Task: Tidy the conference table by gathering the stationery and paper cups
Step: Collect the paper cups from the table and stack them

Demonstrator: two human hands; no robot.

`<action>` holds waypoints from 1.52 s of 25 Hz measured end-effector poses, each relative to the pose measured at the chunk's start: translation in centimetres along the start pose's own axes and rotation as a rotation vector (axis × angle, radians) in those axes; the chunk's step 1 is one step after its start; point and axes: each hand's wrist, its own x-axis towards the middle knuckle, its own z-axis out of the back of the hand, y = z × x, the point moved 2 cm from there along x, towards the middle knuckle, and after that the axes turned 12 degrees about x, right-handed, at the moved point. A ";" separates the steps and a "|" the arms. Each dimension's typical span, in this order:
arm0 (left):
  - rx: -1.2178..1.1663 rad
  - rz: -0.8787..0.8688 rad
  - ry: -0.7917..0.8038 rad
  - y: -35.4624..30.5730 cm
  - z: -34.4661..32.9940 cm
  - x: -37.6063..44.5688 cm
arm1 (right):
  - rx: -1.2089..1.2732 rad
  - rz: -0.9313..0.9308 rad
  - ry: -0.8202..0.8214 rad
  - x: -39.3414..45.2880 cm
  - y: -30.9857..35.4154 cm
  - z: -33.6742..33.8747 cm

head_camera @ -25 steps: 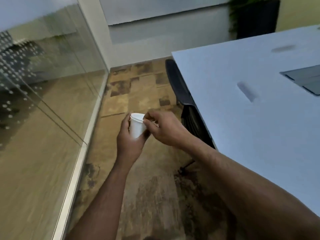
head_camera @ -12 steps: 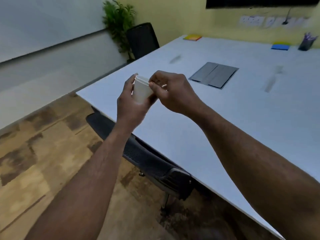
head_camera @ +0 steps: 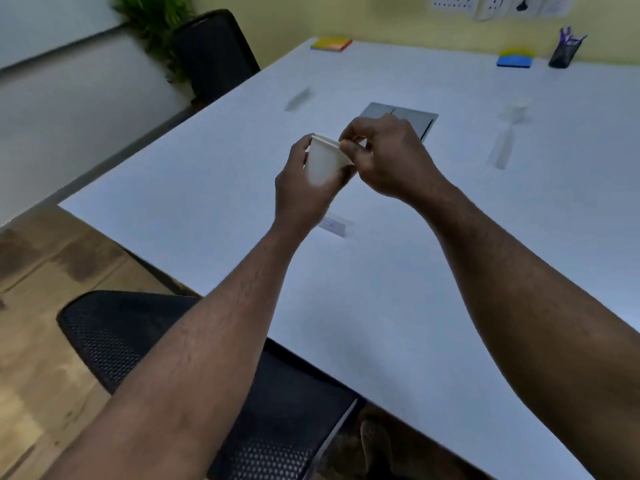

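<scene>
The left hand (head_camera: pixel 304 188) wraps its curled fingers around a white paper cup (head_camera: pixel 323 161), held tilted above the white conference table (head_camera: pixel 415 271). The right hand (head_camera: pixel 384 161) pinches the cup's rim between thumb and fingertips. Another paper cup (head_camera: pixel 516 109), blurred, stands further along the table on the right. At the far edge sit a sticky-note pad (head_camera: pixel 331 44), a blue and yellow pad (head_camera: pixel 515 58) and a pen holder (head_camera: pixel 562 50).

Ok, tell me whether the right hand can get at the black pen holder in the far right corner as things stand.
Probably not yet. The right hand is pinching the rim of the paper cup, and the pen holder stands far across the table. Nothing blocks the way, though.
</scene>
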 end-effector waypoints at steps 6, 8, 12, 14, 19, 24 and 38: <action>0.036 0.062 0.016 2.0 -7.2 3.2 | -0.015 -0.038 0.093 4.2 -7.9 0.1; 0.059 0.061 -0.020 2.6 -9.2 4.3 | -0.012 -0.054 0.100 5.4 -10.1 -0.3; 0.158 0.049 -0.039 4.2 -12.1 5.2 | -0.001 -0.101 0.115 6.2 -13.8 -1.7; 0.220 0.064 -0.037 5.1 -13.0 5.0 | -0.005 -0.121 0.150 6.1 -15.2 -2.4; 0.294 0.096 0.113 6.8 -14.7 6.0 | -0.019 -0.120 0.263 5.9 -17.9 -3.6; 0.616 0.116 0.064 7.3 -15.7 6.5 | 0.027 -0.144 0.319 5.5 -19.1 -5.3; 0.298 0.664 0.365 18.4 -15.5 0.0 | -0.137 -0.359 0.306 1.4 -28.7 -10.7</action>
